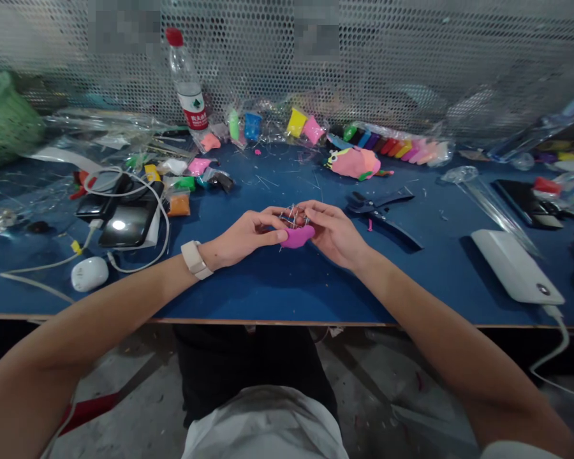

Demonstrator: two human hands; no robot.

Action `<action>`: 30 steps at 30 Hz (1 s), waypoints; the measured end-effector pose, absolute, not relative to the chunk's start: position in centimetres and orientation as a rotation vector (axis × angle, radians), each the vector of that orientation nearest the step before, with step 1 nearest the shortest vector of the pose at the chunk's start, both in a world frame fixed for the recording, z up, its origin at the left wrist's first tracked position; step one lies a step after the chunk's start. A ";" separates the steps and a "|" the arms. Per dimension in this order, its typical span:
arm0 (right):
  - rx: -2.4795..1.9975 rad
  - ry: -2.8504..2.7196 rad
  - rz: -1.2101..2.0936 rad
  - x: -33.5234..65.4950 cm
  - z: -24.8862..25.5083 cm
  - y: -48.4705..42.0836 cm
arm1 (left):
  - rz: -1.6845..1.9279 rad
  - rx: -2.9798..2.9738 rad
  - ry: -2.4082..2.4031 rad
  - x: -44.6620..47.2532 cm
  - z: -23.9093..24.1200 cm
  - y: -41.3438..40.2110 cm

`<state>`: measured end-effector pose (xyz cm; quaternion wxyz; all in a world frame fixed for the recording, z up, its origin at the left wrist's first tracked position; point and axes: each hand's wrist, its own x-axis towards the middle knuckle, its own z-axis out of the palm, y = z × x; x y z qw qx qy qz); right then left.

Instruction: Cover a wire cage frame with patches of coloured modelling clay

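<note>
Between my two hands, just above the blue table, is a lump of magenta modelling clay [296, 238] pressed along the near side of a small thin wire frame [293, 218]. My left hand [257, 234] pinches the clay's left end, thumb on the front and fingers behind by the wires. On the other side my right hand [333, 231] has its fingers curled round the frame and the clay's right end. The fingers partly hide the wires. Right of my right hand lie dark-handled pliers [382, 213], their jaws and handles spread. A pink clay figure with coloured bits [354, 162] sits behind them.
A water bottle [189, 89] stands at the back before a perforated metal panel. Coloured clay packs [406, 146] line the rear. Phones [131, 217] and a looped white cable lie left, beside a white earbud case [90, 274]. A white power bank [516, 268] is right.
</note>
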<state>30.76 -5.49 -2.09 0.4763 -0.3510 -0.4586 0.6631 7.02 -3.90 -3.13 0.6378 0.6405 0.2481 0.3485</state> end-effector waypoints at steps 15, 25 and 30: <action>-0.878 -1.072 1.680 30.9 -2.6 -5.3 | 0.768 1.862 0.654 6.7 -2.3 -3.9; -0.913 -1.037 1.654 31.0 -2.9 -5.0 | 0.827 1.885 0.655 6.8 -2.7 -3.9; -0.915 -1.066 1.662 31.1 -3.0 -5.0 | 0.829 1.878 0.666 6.8 -2.6 -3.9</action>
